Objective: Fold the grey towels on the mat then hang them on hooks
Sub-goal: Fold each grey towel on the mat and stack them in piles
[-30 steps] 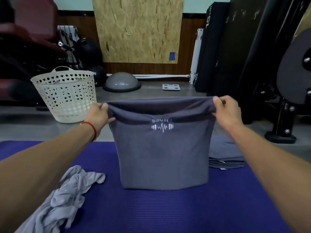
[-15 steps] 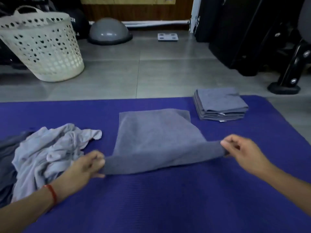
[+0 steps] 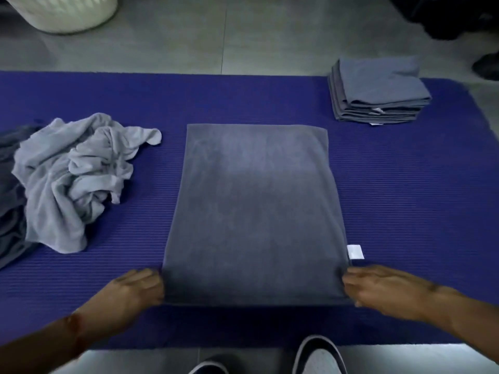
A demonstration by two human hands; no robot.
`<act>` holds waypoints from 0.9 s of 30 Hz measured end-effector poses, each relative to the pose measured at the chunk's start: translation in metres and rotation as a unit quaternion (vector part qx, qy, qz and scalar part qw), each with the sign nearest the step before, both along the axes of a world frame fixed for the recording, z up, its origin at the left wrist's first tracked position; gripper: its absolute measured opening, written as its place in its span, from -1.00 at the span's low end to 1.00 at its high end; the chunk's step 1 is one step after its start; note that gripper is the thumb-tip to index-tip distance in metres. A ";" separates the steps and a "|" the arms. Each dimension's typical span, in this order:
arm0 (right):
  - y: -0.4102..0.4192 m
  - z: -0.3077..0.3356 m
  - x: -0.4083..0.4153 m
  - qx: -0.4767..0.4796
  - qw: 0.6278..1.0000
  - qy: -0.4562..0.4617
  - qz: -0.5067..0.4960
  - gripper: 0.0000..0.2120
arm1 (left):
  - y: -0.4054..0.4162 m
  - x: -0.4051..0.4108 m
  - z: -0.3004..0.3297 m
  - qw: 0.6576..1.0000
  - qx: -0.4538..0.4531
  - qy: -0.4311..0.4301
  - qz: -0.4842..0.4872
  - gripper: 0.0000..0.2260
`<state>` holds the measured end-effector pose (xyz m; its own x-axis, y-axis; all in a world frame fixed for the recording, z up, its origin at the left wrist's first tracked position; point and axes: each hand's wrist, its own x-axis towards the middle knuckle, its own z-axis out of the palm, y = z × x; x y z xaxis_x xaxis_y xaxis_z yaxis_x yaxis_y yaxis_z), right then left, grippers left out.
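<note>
- The grey towel [image 3: 253, 211] lies flat in the middle of the mat as a folded rectangle, its near edge closest to the person, with a small white tag [image 3: 355, 251] sticking out at its near right side.
- The mat [image 3: 405, 198] is blue, ribbed, and spread over a grey tiled floor [image 3: 243, 33].
- A loose heap of light grey towels [image 3: 70, 179] sits on the mat to the left of the flat towel, partly over a darker grey cloth [image 3: 9, 211] at the left edge.
- A stack of folded towels [image 3: 378, 93] rests at the far right corner of the mat, well apart from the flat one.
- A white basket [image 3: 62, 12] stands on the floor at the far left, only partly in view.
- The left hand [image 3: 135, 292] is at the towel's near left corner, fingers bent at its edge; blur hides whether they grip it.
- The right hand [image 3: 386, 290] is at the near right corner, fingers fairly straight and touching the edge; a grip cannot be made out.
- Two shoes [image 3: 318, 357] show at the bottom edge.
</note>
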<state>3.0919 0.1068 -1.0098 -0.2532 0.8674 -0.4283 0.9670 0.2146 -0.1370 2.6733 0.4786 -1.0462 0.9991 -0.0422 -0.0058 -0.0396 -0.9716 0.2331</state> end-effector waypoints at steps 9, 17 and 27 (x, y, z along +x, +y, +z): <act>0.089 0.034 0.017 -0.112 0.981 0.006 -0.161 -0.48 | 0.012 0.071 0.036 0.997 -0.032 0.074 0.010 -0.90; 0.209 -0.017 0.152 0.109 0.784 0.068 -0.607 -0.64 | 0.139 0.253 0.015 0.795 -0.253 0.066 0.548 -0.65; 0.280 -0.037 0.182 0.168 0.519 0.313 -0.778 -0.75 | 0.176 0.317 0.009 0.631 -0.418 -0.077 0.649 -0.85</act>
